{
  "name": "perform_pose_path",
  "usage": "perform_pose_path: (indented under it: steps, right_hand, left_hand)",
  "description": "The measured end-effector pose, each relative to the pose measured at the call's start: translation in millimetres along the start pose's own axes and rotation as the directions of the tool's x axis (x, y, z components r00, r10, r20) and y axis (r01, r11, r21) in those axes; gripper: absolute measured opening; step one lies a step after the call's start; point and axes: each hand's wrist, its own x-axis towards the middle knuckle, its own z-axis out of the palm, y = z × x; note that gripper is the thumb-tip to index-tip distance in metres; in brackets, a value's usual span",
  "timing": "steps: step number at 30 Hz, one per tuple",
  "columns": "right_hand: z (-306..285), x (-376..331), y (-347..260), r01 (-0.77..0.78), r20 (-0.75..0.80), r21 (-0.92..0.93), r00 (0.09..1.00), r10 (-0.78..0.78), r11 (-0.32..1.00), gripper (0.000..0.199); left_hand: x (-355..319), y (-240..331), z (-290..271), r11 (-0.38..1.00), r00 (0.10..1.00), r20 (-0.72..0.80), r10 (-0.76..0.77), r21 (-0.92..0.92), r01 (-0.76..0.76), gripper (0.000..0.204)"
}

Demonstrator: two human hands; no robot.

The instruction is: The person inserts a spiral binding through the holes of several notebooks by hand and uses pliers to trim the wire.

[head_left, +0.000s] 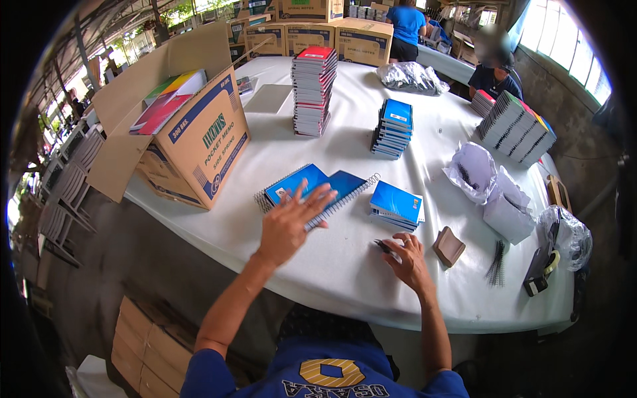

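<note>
My left hand (288,229) lies with fingers spread across two blue-covered spiral notebooks. One, a blue notebook (292,184), rests at the left. The other, a slanted blue notebook (346,188), has a wire coil (373,180) sticking out past its upper right end. My right hand (408,261) is low over the table, fingers curled round a small dark tool (382,245); its kind is mostly hidden. Just beyond that hand sits a short stack of blue notebooks (396,202). A brown wooden block (449,247) is to its right.
An open carton (199,146) of notebooks stands left on the white table (265,229). Farther back rise a red-topped notebook stack (314,93) and a blue one (393,126). At right are paper bags (471,174), loose coils (496,265), a tape dispenser (539,270) and a person (496,76).
</note>
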Motion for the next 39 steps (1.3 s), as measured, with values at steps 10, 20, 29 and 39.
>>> perform_pose_path:
  steps: [10,20,29,39]
  right_hand:
    - [12,129,-98,-0.049,0.036,0.998,0.944,0.329,0.032,0.043]
    - [35,166,-112,0.346,-0.193,0.199,0.931,-0.31,0.917,0.016]
    - [10,103,75,-0.647,-0.337,0.012,0.715,0.612,0.762,0.045]
    - [32,78,140,-0.723,-0.005,0.409,0.609,0.793,0.557,0.043]
  left_hand:
    - [14,-75,30,-0.004,0.898,0.409,-0.159,-0.91,0.414,0.096]
    - [11,-172,41,0.235,0.606,0.781,-0.149,-0.568,0.789,0.058]
    - [41,-148,65,0.521,0.642,0.736,-0.216,-0.469,0.713,0.056]
    - [53,-75,55,0.929,0.897,0.276,-0.346,-0.033,0.369,0.058]
